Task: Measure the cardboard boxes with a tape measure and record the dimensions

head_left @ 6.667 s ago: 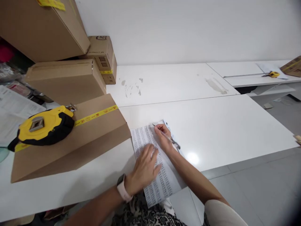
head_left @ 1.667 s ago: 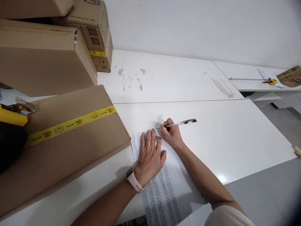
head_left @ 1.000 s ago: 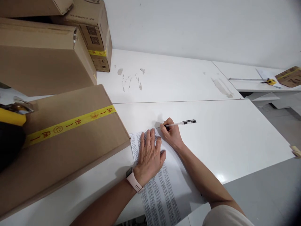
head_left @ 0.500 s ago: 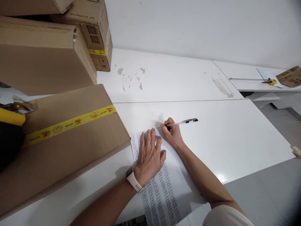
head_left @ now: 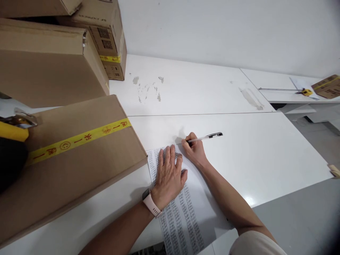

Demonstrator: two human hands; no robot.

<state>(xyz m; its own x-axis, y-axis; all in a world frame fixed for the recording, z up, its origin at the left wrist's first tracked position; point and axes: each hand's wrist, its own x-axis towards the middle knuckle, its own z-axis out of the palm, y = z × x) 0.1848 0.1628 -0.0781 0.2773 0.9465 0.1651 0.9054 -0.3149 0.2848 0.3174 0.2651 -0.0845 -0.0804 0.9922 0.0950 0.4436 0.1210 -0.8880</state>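
A large sheet of paper [head_left: 205,209] covered in columns of dense handwriting lies on the white table [head_left: 239,148]. My left hand [head_left: 170,173] rests flat on its upper part with the fingers spread. A watch with a pale pink band [head_left: 152,203] is on that wrist. My right hand [head_left: 195,148] is closed round a pen [head_left: 207,137] with a clear barrel and black cap end. The pen's tip meets the paper near its top edge, just right of my left fingertips. My left hand covers some of the writing.
A flat cardboard box [head_left: 87,170] with yellow tape lies to the left, a tape dispenser [head_left: 16,132] on it. More cartons [head_left: 53,63] are stacked behind. Far right are a tape measure [head_left: 307,92] with its blade out and a small box [head_left: 328,86]. A white wall [head_left: 225,32] bounds the back.
The back end of the pen has shifted very slightly left and down in my right hand. My left hand and the paper stay where they were.
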